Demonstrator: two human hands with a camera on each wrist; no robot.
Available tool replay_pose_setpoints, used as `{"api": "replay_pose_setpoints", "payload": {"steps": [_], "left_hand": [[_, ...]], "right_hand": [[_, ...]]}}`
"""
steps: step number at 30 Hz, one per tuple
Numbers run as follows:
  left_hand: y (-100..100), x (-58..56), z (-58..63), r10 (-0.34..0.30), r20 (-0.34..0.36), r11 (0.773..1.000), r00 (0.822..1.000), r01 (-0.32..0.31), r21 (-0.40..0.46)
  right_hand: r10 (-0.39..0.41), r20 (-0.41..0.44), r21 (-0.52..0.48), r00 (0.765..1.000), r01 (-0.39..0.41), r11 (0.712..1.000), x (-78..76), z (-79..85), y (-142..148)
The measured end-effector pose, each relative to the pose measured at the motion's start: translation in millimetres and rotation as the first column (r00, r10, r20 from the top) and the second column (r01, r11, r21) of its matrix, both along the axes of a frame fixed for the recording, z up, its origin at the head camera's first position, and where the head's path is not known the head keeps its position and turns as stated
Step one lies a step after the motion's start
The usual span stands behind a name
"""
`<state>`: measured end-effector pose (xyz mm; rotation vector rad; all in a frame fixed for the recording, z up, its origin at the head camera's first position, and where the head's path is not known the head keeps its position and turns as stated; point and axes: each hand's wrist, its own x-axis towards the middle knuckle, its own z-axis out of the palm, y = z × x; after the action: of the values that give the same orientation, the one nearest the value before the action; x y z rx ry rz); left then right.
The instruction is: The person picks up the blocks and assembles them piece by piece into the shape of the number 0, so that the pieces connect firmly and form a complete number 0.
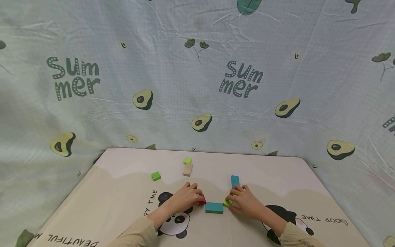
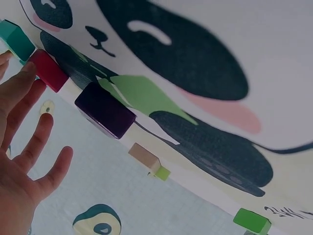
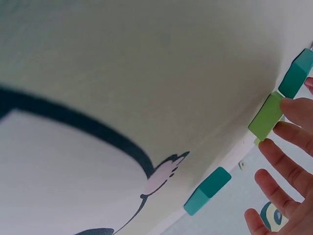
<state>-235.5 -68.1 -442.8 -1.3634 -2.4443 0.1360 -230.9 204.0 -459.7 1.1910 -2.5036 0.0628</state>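
Note:
A teal block (image 1: 214, 208) lies flat between the two hands. My left hand (image 1: 186, 198) pinches a red block (image 2: 49, 71) at the teal block's left end, its other fingers spread apart in the left wrist view. At the right end, a lime green block (image 3: 266, 116) is between the thumb and index finger of my right hand (image 1: 246, 203), and it meets the teal block. A dark purple block (image 2: 105, 110) rests beside the red one; the left hand hides it in the head view. Just beyond the right fingers is a second teal block (image 1: 235, 181).
Farther back on the table lie a plain wooden block (image 1: 188, 169), a lime block (image 1: 187, 161) behind it and a green block (image 1: 156, 176) to the left. The panda-print cloth (image 1: 123, 192) covers the table. An avocado-print sheet (image 1: 172, 75) hangs behind.

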Motion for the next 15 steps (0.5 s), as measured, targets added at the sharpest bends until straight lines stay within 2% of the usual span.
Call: {"api": "replay_pose_setpoints", "payload": {"steps": [15], "left_hand": [[-3.4, 1.6, 1.3, -0.01, -0.001, 1.0, 1.0, 0.01, 0.01]], "right_hand": [[-0.009, 0.047, -0.012, 0.999, 0.01, 1.0, 1.5, 3.7, -0.7]]}}
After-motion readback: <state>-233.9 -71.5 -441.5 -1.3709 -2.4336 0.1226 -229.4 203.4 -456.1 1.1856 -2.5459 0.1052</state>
